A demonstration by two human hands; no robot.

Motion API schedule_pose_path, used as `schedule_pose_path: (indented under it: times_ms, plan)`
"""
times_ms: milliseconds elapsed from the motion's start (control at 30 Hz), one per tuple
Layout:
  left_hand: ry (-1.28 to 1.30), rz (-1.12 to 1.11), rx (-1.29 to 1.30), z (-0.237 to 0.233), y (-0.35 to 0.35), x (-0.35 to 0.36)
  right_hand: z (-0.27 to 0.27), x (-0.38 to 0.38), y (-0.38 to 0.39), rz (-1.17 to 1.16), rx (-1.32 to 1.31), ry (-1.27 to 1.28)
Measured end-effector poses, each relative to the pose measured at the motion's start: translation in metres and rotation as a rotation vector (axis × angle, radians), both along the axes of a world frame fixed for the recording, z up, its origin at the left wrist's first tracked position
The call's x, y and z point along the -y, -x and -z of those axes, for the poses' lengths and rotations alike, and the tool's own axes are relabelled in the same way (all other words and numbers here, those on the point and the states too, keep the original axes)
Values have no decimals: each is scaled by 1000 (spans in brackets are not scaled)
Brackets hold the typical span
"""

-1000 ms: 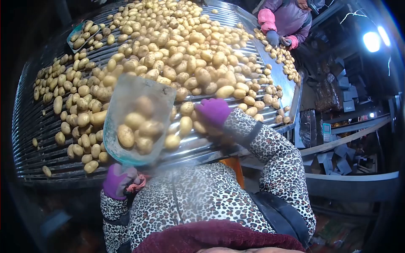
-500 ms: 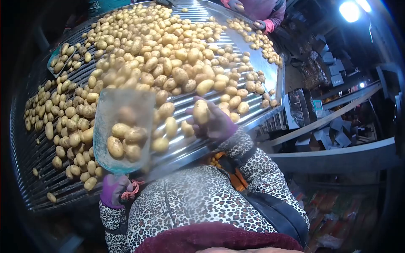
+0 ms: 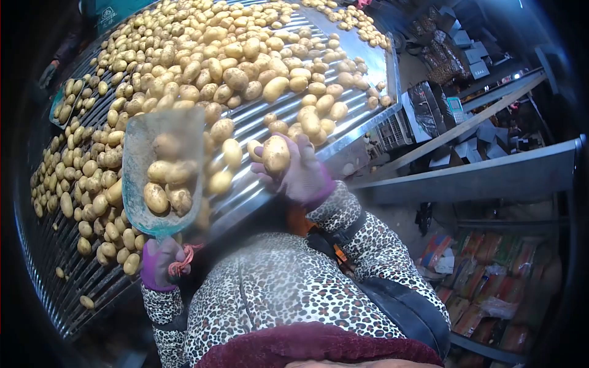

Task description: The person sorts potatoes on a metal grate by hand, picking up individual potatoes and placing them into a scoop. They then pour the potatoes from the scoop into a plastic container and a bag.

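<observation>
My left hand [image 3: 162, 264], in a purple and grey glove, is wrapped round the lower end of a teal scoop [image 3: 138, 211]. Several potatoes [image 3: 156, 197] lie in the scoop's hollow, above the slatted metal table [image 3: 245, 184]. A red cord hangs beside that hand. Palm up at the table's near edge, my right hand [image 3: 297, 170] holds a single potato [image 3: 276, 154] against its fingers. Other loose potatoes lie just behind and left of the right hand.
A large heap of potatoes [image 3: 202, 58] covers the slats. Another scoop [image 3: 56, 110] with potatoes lies at the far left. Metal rails [image 3: 485, 172] run along the right, with boxes [image 3: 475, 61] behind and packaged bundles [image 3: 491, 257] below.
The view has shifted, so the table sits further left and up. The co-worker at the back has mostly left the view. Both hands keep what they hold.
</observation>
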State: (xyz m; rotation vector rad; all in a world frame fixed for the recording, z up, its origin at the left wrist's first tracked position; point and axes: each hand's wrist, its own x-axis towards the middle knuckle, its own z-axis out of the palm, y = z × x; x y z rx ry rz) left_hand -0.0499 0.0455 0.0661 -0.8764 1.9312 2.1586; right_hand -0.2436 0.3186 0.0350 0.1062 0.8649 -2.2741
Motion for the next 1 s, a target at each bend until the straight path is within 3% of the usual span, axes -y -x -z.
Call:
schedule_pose_path:
  times_ms: [67,100,167,233,300,367,433,500,533,600,667,700,767,800,833,900,933,1000]
  plan:
    - [264,162,-172,2,-2,0,8,-6,-5,14,27,87]
    - [266,170,-169,5,-3,-1,9,-9,-7,21,30,90]
    - [163,-17,-98,10,-4,-4,13,-21,-6,1,38,152]
    - [100,-32,-64,11,-5,0,22,-44,0,-1,79,349]
    - [31,-45,-4,19,-10,9,9,-79,-7,143,-46,39]
    - [-260,-162,-69,31,-15,19,10,-112,-13,181,-243,-247]
    - [-251,-153,-17,33,-17,24,29,-147,-20,147,-234,-349]
    - [482,232,-175,55,-28,48,60,-175,-39,38,-343,-536]
    - [-191,-137,-20,26,-16,23,70,-180,-46,19,-312,-637]
    - [-193,-132,-45,26,-17,21,91,-189,-61,2,-306,-737]
    - [-159,-204,-30,17,-14,11,107,-195,-62,-38,-388,-1107]
    - [-161,-213,-53,21,-15,14,101,-192,-53,-36,-414,-1106]
    - [-95,-41,-78,33,-19,24,83,-184,-37,222,-473,-1114]
    - [-111,64,-72,15,-9,16,69,-176,-26,322,-576,-1125]
    - [-111,61,-88,13,-7,13,50,-166,-15,327,-591,-1123]
    - [-80,10,-37,10,-8,10,10,-140,5,289,-913,-1249]
    - [-112,-14,-33,9,-8,9,3,-131,17,229,-1158,-1299]
    - [-119,-54,-43,4,-6,4,-1,-108,35,166,-1327,-1379]
